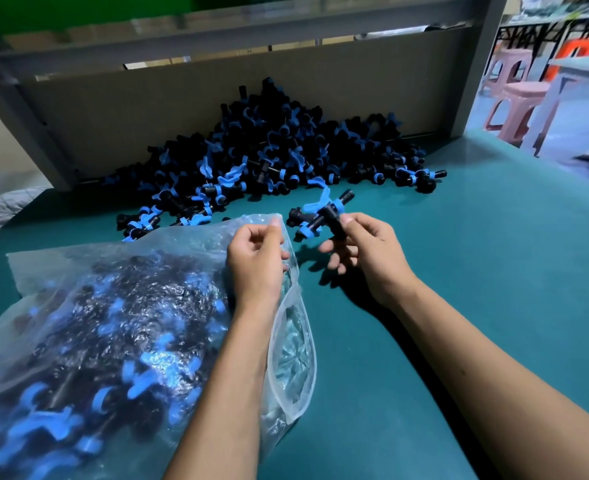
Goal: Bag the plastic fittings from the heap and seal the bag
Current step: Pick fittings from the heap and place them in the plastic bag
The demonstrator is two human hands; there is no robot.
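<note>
Holding bag (120, 306), pinching fitting (324, 216), unlabelled

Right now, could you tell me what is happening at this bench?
A person is bagging black-and-blue plastic fittings. The left hand pinches the open edge of a clear bag already holding many fittings, while the right hand holds a few fittings just beside the bag's mouth. A large heap still waits on the green table. The bag is not yet sealed.
</note>
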